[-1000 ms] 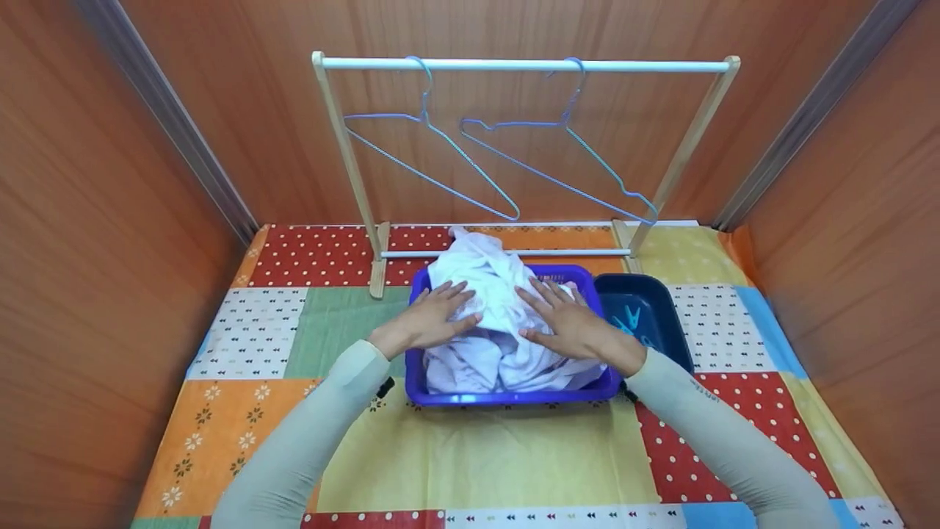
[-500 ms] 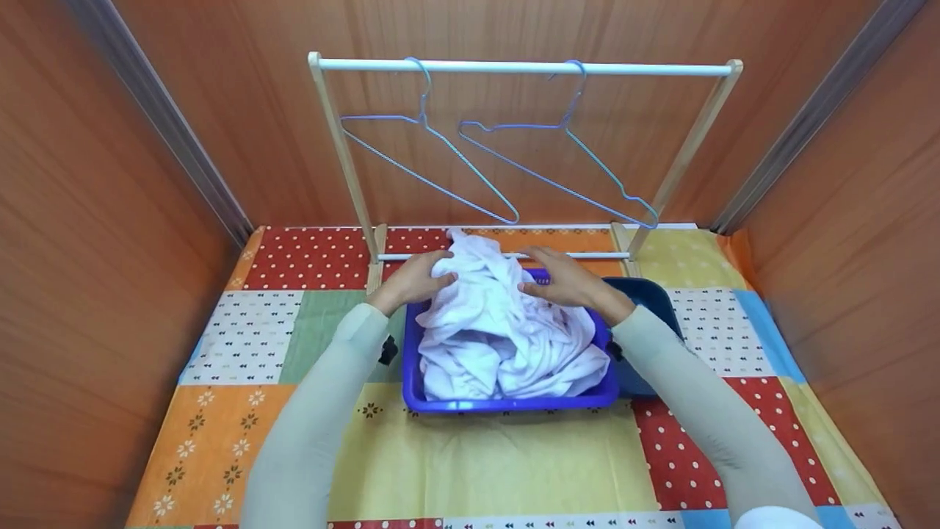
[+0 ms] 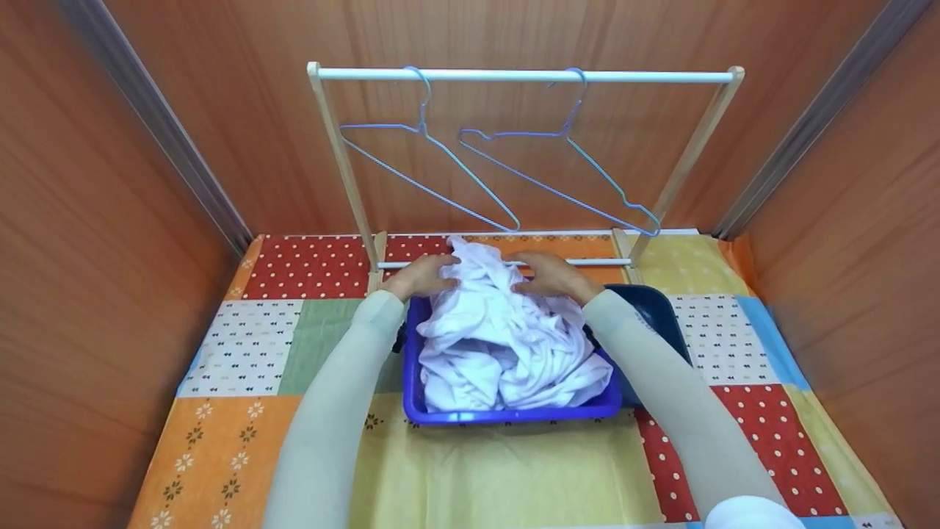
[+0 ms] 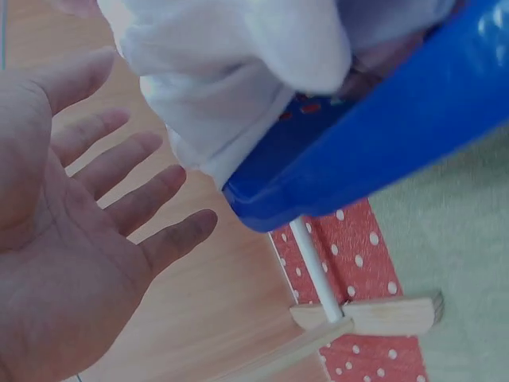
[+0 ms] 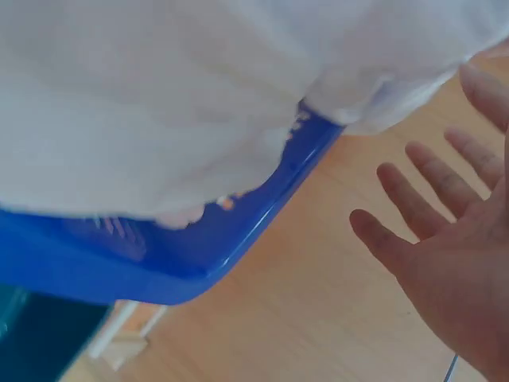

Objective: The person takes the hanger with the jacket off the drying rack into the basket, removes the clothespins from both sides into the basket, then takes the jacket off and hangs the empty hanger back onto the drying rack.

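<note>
A heap of white cloth (image 3: 477, 323) fills a purple-blue plastic basket (image 3: 514, 416) in the head view, its crumpled peak rising at the far end. My left hand (image 3: 424, 276) is at the left side of that peak, over the basket's far left corner. Opposite it, my right hand (image 3: 552, 275) is at the peak's right side. Wrist views show the left palm (image 4: 87, 231) and right palm (image 5: 461, 255) facing the cloth with fingers extended and spread, neither gripping it. In the head view the fingertips are right at the folds.
Behind the basket stands a rack with a white top bar (image 3: 492, 75), wooden legs and a low white bar. Two bluish wire hangers, a left one (image 3: 422, 131) and a right one (image 3: 565, 134), hang from it. A dark tray (image 3: 646, 301) sits right of the basket, partly behind my right sleeve.
Both hands, spread over the middle of the cloth a second ago, have moved away from me and now flank its far peak. The cloth stays in the basket.
</note>
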The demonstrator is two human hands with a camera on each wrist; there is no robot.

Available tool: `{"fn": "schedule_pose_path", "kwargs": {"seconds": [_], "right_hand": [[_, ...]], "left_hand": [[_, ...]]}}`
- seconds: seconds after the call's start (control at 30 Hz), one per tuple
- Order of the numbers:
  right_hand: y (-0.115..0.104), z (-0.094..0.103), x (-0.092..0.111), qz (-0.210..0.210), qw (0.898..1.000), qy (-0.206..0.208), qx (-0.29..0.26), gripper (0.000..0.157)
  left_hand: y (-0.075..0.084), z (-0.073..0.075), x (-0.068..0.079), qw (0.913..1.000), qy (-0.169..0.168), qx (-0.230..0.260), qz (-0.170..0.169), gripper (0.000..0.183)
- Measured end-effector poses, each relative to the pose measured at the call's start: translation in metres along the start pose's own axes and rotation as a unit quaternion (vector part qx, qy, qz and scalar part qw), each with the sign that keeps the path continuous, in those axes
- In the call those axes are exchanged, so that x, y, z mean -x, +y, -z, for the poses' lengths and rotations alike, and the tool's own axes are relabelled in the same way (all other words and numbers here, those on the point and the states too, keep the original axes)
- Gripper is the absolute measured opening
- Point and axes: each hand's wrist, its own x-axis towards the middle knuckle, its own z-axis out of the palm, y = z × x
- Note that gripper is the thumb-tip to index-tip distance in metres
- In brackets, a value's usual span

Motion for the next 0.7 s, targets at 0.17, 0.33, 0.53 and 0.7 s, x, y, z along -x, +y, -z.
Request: {"fn": "schedule_pose_path", "kwargs": {"seconds": [0.17,0.33,0.53,0.7], "right_hand": [[0.002,-0.006,-0.010,-0.001,1.000,-0.017,0.006,0.060],[0.006,-0.009,-0.016,-0.014,1.000,-0.025,0.012,0.066],[0.008,-0.018,-0.020,0.026,0.998,0.005,0.050,0.048],[0.006,-0.021,-0.021,0.068,0.996,0.046,0.039,0.023]], "left_hand": [[0.000,-0.002,-0.007,0.9991,-0.023,-0.033,0.014,0.057],[0.003,-0.009,-0.017,0.9986,-0.010,-0.051,-0.006,0.051],[0.002,-0.015,-0.022,0.9967,0.029,-0.069,-0.032,0.030],[0.002,-0.013,-0.023,0.9940,0.076,-0.068,-0.037,0.014]]}}
